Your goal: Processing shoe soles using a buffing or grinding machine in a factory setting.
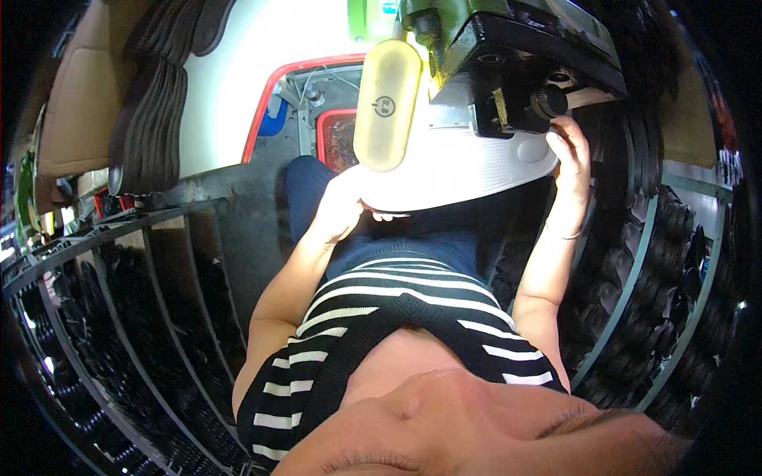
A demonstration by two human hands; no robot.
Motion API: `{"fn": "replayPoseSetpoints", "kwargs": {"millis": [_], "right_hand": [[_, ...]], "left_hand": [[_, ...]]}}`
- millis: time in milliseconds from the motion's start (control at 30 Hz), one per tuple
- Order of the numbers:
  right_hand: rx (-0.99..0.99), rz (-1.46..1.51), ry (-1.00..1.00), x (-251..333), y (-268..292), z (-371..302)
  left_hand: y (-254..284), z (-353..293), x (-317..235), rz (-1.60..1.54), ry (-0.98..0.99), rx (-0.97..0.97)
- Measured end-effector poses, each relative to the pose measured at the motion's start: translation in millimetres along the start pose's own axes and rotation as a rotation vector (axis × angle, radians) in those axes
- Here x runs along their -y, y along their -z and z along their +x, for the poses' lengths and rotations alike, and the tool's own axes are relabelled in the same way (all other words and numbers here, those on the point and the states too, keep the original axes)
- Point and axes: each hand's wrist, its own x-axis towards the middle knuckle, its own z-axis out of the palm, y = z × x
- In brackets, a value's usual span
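Note:
My left hand point(347, 200) is at the left end of a white, smooth piece point(444, 174) with a curved near edge. Its fingers are bent below that edge, by something thin and dark that I cannot make out. My right hand point(572, 153) is at the piece's right end, near a dotted patch and a raised oval. Its thumb rests at the edge, with the fingers apart and reaching up under a black knob point(549, 101). The knob belongs to a dark green and black machine point(532, 63). Between the machine and my left hand hangs a yellowish oblong piece point(387, 103) with a round printed mark.
A white tabletop point(218, 103) has a red-edged cutout, with a red-rimmed bin point(337, 135) below. Dark, sole-shaped pieces point(149, 127) are stacked at its left. Metal racks point(151, 270) full of dark pieces stand on both sides, close to my arms.

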Motion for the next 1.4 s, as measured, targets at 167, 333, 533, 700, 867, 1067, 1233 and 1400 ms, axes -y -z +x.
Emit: {"fn": "replayPoseSetpoints", "kwargs": {"millis": [167, 333, 533, 700, 867, 1067, 1233, 1400], "right_hand": [[0.109, -0.156, 0.093, 12, -29, -4], [0.143, -0.187, 0.155, 28, -77, -19], [0.271, -0.491, 0.197, 33, -102, -8], [0.436, -0.654, 0.316, 17, -122, 10], [0.301, -0.503, 0.206, 36, -117, 0], [0.458, -0.012, -0.155, -65, -116, -103], [0.62, -0.187, -0.648, -117, -50, -155], [0.231, -0.05, -0.471, -102, 49, -117]], "left_hand": [[44, -3, 3, -0.003, -0.018, -0.049], [87, -19, -15, 0.103, -0.036, -0.117], [131, -31, -9, 0.209, 0.178, -0.031], [74, 1, -22, 0.737, 0.361, 0.284], [-57, 53, -40, 0.467, -0.125, 0.127], [-61, 75, -8, 0.745, -0.257, -0.18], [-54, 63, 3, 0.812, -0.394, -0.232], [-45, 59, 17, 0.777, -0.546, -0.266]]}}
